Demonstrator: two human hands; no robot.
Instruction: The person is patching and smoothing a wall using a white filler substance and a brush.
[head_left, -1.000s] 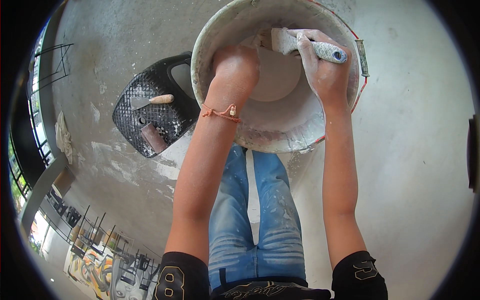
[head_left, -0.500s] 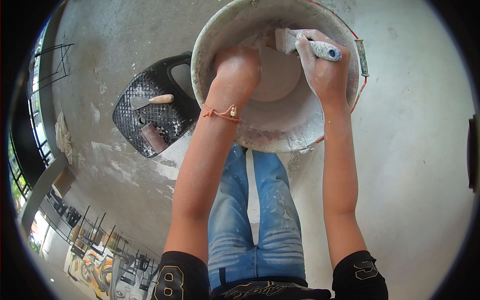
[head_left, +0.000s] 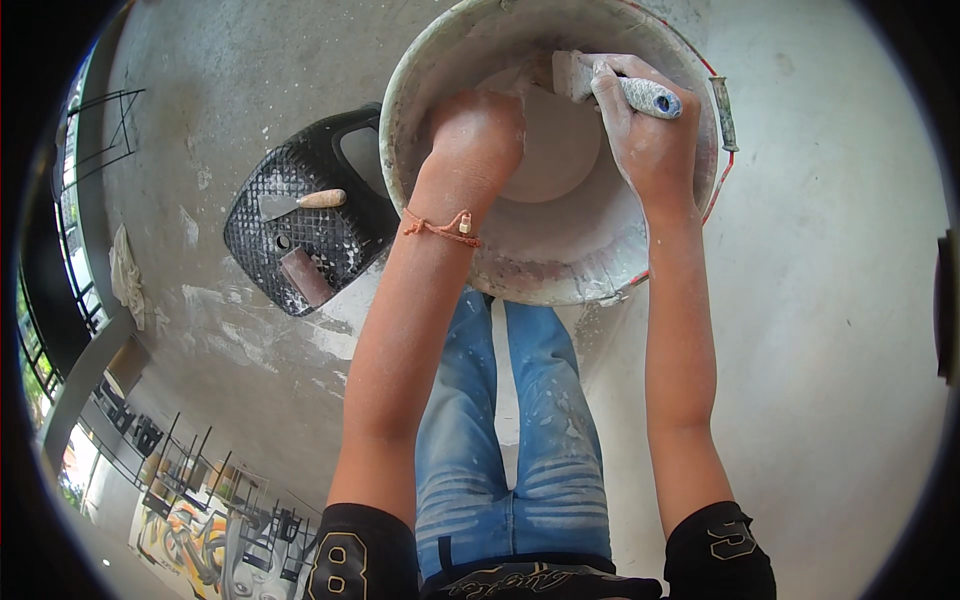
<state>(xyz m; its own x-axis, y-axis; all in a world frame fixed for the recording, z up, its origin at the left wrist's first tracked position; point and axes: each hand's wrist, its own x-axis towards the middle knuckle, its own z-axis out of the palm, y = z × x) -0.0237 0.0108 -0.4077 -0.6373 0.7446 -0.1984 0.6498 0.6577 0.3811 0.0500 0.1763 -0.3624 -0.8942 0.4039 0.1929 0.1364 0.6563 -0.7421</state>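
Note:
Inside a large, whitish-smeared bucket [head_left: 560, 285], my right hand [head_left: 655, 150] grips a paintbrush [head_left: 645, 95] by its speckled handle. The brush's pale, coated head points left, toward my left hand [head_left: 478, 130]. That hand is bent down over the bucket's left inner side, its fingers curled and mostly hidden under it; whatever they hold cannot be made out. A pale, smooth layer covers the round bottom of the bucket. Both hands are dusted with white.
Left of the bucket lies a black textured plastic board [head_left: 345, 235] with a cutout, bearing a putty knife [head_left: 300, 203] and a reddish-brown block [head_left: 307, 277]. The bucket's red wire handle [head_left: 725, 170] hangs on the right. A pale cloth [head_left: 127, 278] lies at far left.
The brush and my right hand have risen very slightly in the bucket. My left hand is nearly still, and the board with its tools lies unchanged.

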